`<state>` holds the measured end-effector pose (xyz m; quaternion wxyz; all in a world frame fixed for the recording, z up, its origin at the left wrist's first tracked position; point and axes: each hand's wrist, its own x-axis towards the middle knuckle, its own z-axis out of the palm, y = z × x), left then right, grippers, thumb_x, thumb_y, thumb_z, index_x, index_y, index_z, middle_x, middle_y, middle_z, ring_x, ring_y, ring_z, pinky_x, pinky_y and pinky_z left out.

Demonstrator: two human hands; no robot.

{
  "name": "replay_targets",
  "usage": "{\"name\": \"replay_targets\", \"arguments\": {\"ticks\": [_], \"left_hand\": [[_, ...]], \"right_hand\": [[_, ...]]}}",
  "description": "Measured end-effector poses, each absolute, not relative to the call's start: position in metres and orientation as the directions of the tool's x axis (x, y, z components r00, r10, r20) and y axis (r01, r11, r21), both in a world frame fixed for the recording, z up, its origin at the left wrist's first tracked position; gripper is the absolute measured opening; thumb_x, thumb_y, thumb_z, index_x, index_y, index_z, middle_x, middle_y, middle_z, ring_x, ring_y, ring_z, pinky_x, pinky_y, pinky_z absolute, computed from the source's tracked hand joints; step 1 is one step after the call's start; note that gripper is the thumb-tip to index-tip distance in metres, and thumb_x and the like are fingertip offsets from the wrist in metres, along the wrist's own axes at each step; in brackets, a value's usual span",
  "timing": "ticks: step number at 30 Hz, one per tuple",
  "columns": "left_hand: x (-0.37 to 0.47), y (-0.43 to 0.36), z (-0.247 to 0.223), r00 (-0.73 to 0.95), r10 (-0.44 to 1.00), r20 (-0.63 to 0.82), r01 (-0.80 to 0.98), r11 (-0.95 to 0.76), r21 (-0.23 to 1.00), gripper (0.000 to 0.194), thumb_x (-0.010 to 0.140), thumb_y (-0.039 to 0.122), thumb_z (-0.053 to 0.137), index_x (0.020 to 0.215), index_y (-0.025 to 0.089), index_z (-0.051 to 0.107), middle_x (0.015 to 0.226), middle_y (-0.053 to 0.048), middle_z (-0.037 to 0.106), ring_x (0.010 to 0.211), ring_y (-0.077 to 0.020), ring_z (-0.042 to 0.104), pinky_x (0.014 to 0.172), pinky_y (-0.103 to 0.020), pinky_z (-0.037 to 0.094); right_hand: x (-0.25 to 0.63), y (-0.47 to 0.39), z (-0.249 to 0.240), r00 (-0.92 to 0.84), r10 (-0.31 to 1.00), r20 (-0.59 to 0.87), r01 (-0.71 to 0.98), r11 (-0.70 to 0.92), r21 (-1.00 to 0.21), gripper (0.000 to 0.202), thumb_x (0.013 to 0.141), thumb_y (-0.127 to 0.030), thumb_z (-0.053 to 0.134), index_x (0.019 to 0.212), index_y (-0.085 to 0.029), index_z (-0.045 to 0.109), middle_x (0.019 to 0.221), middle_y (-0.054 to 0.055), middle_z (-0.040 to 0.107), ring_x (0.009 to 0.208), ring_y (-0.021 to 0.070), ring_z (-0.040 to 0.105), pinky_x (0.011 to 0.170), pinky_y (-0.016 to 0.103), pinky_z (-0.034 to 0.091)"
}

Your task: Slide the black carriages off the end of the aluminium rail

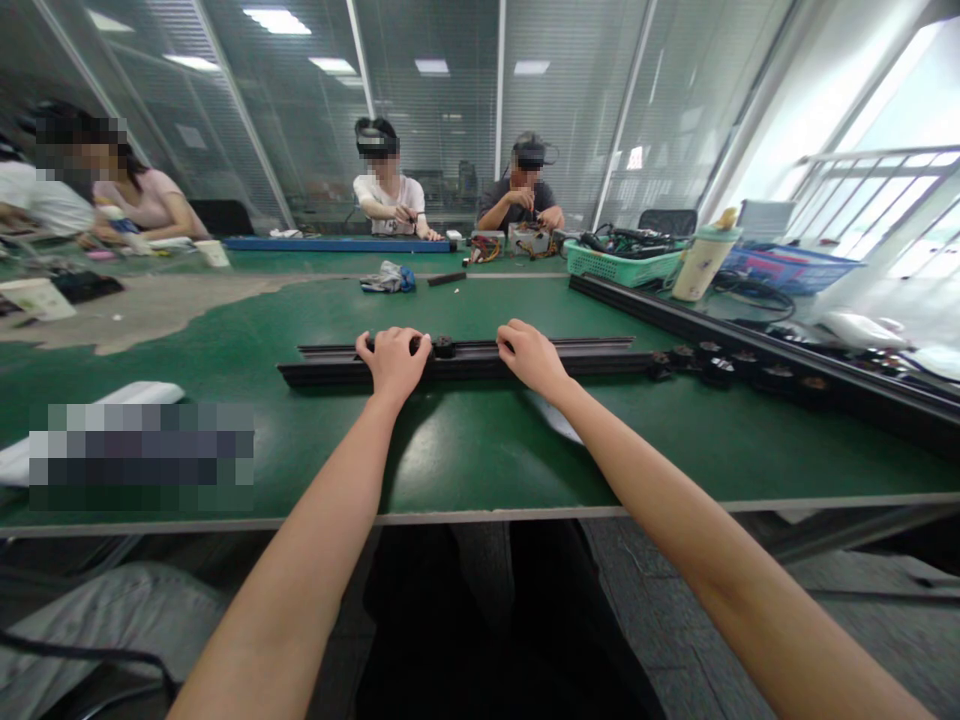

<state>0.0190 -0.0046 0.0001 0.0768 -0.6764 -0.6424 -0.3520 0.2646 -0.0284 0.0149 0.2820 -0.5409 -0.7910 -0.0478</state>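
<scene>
The left grip (396, 360), at mid-frame, curls over a long black rail (330, 374), thumb and fingers around something dark; I cannot tell whether it is clamped. The right grip (529, 355) bends over the same rail just right of centre, its fingertips hidden, so its closure is unclear too. Between them sits a small black part (445, 346). The rail lies crosswise on the green bench (480, 480). Toward the right are black pieces (709, 364) and a mint basket (637, 268); a crumpled grey-blue cloth (388, 278) lies above centre.
</scene>
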Motion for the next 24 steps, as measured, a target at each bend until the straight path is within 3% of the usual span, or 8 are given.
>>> {"name": "replay_targets", "arguments": {"ticks": [24], "left_hand": [[0.0192,-0.0035,-0.0014,-0.077,0.81,0.582,0.927,-0.157,0.341,0.031,0.105,0.042,0.05,0.102,0.027,0.076,0.123,-0.01,0.078,0.124,-0.0328,0.063,0.127,-0.058,0.022]], "right_hand": [[0.268,-0.0303,0.0179,-0.237,0.838,0.491,0.879,0.4,-0.26,0.022,0.102,-0.014,0.05,0.095,-0.022,0.069,0.111,0.009,0.068,0.096,0.0218,0.06,0.074,0.03,0.039]]}}
